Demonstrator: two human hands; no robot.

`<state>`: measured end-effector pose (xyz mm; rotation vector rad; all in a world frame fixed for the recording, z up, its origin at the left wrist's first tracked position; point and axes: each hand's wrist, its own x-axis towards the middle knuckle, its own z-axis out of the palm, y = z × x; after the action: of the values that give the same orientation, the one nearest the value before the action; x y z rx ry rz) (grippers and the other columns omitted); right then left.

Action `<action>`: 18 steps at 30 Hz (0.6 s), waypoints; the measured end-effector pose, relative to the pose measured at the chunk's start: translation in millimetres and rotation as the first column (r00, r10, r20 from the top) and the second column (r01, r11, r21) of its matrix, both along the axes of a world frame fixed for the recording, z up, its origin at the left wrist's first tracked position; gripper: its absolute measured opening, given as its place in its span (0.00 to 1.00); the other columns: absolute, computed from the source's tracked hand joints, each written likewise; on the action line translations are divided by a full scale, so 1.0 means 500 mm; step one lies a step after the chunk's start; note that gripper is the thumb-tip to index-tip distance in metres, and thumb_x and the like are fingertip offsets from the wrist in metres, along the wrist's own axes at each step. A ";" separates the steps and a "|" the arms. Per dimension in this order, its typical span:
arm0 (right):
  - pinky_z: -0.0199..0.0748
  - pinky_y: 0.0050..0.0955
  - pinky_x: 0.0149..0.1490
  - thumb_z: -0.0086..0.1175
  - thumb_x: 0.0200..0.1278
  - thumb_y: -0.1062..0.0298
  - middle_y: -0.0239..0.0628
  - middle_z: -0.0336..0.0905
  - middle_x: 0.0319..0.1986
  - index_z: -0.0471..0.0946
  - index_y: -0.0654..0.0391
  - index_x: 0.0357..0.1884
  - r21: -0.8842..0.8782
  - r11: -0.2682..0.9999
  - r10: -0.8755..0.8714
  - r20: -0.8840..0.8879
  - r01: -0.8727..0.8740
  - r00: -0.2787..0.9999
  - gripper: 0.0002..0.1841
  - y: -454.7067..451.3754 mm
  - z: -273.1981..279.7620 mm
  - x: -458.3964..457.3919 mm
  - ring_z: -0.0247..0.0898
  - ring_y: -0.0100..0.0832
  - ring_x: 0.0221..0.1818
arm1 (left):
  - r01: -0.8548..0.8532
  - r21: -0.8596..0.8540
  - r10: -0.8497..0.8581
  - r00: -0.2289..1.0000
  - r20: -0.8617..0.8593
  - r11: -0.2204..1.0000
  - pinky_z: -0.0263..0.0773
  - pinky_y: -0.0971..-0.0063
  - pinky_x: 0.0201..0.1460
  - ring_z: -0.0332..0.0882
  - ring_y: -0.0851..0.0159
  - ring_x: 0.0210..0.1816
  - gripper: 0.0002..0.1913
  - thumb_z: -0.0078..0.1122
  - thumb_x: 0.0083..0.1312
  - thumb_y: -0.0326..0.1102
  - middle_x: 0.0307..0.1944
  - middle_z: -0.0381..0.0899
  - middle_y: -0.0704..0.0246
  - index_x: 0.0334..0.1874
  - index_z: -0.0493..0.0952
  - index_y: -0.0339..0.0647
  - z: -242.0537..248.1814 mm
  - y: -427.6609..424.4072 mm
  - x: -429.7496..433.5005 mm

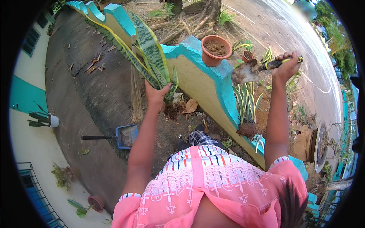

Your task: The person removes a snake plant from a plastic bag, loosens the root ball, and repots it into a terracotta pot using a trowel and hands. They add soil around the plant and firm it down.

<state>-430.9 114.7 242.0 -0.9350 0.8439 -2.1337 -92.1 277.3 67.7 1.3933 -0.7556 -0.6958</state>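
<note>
My left hand (157,95) grips a snake plant (150,47) low on its yellow-edged leaves. Its bare root ball (173,110) hangs below the hand, with soil clinging to it. My right hand (286,68) is closed around the handle of a garden trowel (246,71), whose dirty blade points left toward the wall. On top of the low wall (196,75) stands a terracotta-coloured pot (215,54) with brown soil inside. A second snake plant (246,105), its roots exposed, rests on the wall's lower part. Beside it lie pliers or pruning shears (259,142).
A stick broom (137,94) leans against the wall at left. On the paving lies a blue dustpan (127,136) with a black handle. Potted plants line the building, including a white pot (53,121). Tree roots (185,24) spread beyond the wall, near a small pot (247,55).
</note>
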 end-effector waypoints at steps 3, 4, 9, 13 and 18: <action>0.63 0.27 0.20 0.48 0.64 0.50 0.32 0.61 0.15 0.61 0.53 0.28 -0.142 0.989 0.052 0.079 -0.041 0.996 0.18 -0.029 0.052 0.013 0.59 0.27 0.14 | 0.033 0.020 -0.033 0.999 -0.023 0.999 0.70 0.71 0.55 0.69 0.61 0.56 0.45 0.72 0.48 0.24 0.57 0.65 0.58 0.65 0.51 0.34 -0.007 -0.041 0.002; 0.63 0.27 0.20 0.48 0.64 0.48 0.32 0.61 0.15 0.61 0.53 0.28 -0.199 0.979 0.057 0.076 -0.041 0.995 0.19 -0.043 0.076 0.017 0.58 0.27 0.14 | 0.017 0.018 -0.017 1.000 0.000 1.000 0.70 0.71 0.55 0.69 0.61 0.56 0.45 0.71 0.47 0.23 0.58 0.64 0.58 0.65 0.51 0.34 -0.008 -0.061 0.010; 0.59 0.30 0.26 0.35 0.66 0.43 0.33 0.56 0.16 0.58 0.53 0.28 -0.430 0.897 0.070 -0.085 -0.100 0.994 0.22 -0.136 0.216 0.007 0.55 0.29 0.17 | -0.128 0.122 0.098 0.969 0.225 0.984 0.63 0.64 0.61 0.67 0.52 0.57 0.48 0.76 0.45 0.39 0.58 0.64 0.52 0.63 0.54 0.30 -0.016 -0.218 0.027; 0.59 0.31 0.26 0.35 0.65 0.46 0.31 0.56 0.15 0.58 0.51 0.26 -0.471 0.870 0.130 -0.068 -0.147 0.989 0.19 -0.195 0.233 0.027 0.54 0.28 0.16 | -0.100 0.154 0.049 0.950 0.307 0.983 0.60 0.61 0.61 0.66 0.48 0.58 0.52 0.76 0.43 0.45 0.58 0.64 0.46 0.64 0.52 0.26 0.005 -0.357 -0.010; 0.63 0.25 0.17 0.47 0.67 0.64 0.29 0.61 0.10 0.60 0.55 0.17 0.009 1.000 0.007 -0.239 -0.005 0.971 0.19 -0.289 -0.077 0.241 0.58 0.24 0.10 | -0.100 0.214 0.007 0.918 0.395 0.972 0.63 0.62 0.57 0.68 0.47 0.56 0.49 0.75 0.44 0.42 0.55 0.67 0.43 0.62 0.52 0.25 0.021 -0.513 -0.089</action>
<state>-310.1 -29.6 203.3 -1.2060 0.9644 -2.0370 -136.6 20.9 78.2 1.7924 -0.9679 -0.4729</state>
